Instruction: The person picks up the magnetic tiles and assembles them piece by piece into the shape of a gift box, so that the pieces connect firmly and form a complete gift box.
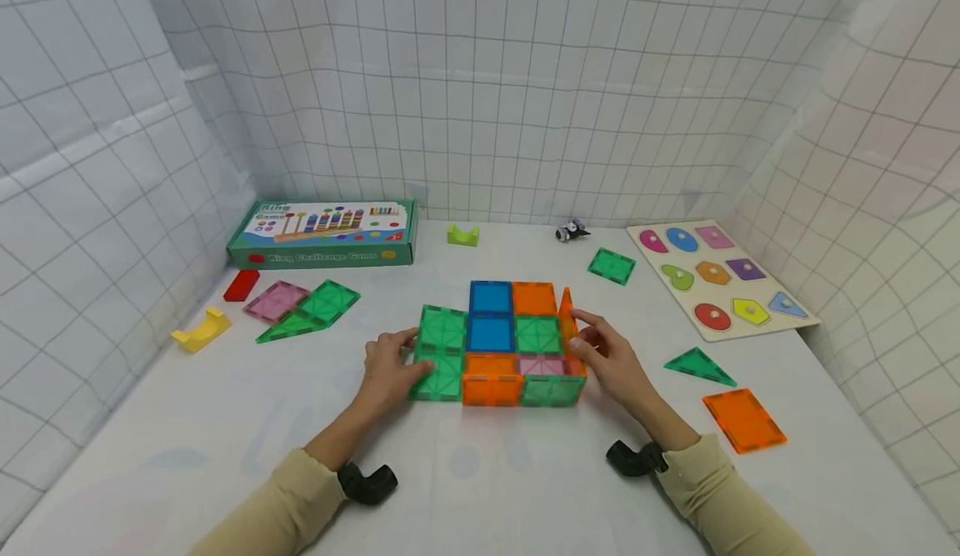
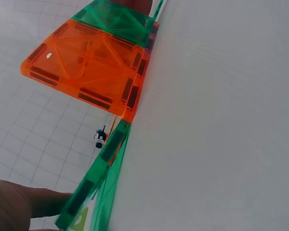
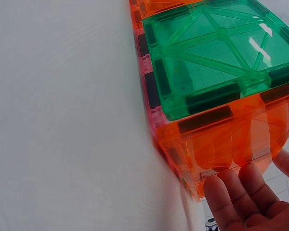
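Observation:
Translucent square magnetic tiles lie joined at the table's middle: blue tiles (image 1: 491, 333), orange, green and pink ones. An orange tile (image 2: 82, 65) and a green tile (image 3: 221, 43) stand upright along the near edge. Orange tiles (image 1: 567, 323) also rise along the right side. My left hand (image 1: 390, 368) grips the outer edge of the joined green tiles (image 1: 441, 352), thumb over the top; in the left wrist view they tilt off the table. My right hand (image 1: 611, 360) pinches an upright orange tile on the right side, several fingertips (image 3: 253, 180) against its outer face.
Loose green and pink tiles (image 1: 277, 300), a red block (image 1: 242, 285) and a yellow curved piece (image 1: 202, 329) lie left. Behind are a game box (image 1: 322, 235), a lime piece (image 1: 462, 235) and a small toy (image 1: 573, 230). A shape puzzle board (image 1: 693, 285) and loose tiles (image 1: 744, 419) lie right.

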`<state>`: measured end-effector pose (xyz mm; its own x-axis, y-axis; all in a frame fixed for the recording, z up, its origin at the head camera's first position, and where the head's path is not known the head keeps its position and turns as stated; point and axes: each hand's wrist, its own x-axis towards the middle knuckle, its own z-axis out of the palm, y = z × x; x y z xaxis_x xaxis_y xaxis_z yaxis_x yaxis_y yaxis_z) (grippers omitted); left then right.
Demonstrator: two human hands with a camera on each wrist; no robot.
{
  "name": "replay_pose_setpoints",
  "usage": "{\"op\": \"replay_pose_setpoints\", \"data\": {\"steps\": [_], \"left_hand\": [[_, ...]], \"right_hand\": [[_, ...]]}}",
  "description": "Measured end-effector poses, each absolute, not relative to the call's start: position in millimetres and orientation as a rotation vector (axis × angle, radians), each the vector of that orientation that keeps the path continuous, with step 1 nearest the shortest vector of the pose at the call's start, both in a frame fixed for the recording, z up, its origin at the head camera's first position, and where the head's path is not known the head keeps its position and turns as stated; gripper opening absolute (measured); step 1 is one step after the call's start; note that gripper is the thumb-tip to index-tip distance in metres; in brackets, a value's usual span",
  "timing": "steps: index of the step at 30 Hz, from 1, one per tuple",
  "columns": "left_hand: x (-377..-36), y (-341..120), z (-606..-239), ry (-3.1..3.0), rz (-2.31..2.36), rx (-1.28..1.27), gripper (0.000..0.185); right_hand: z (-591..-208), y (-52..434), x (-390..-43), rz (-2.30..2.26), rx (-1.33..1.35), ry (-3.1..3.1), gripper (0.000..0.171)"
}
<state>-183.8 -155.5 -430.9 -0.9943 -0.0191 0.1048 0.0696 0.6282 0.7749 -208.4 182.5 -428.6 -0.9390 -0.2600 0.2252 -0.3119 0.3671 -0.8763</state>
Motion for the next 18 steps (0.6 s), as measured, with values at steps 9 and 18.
{"op": "replay_pose_setpoints", "data": {"steps": [9,18], "left_hand": [[-183,-129,-411,-2.512,-1.797,-0.094,0.057],[-182,-98,-406,-2.488,-1.794,-0.13,0.058]], "right_hand": [[-430,183,-210,1.662,0.544,-2.539,0.046],[-430,183,-210,1.672,0.545,-2.541,0.047]]}}
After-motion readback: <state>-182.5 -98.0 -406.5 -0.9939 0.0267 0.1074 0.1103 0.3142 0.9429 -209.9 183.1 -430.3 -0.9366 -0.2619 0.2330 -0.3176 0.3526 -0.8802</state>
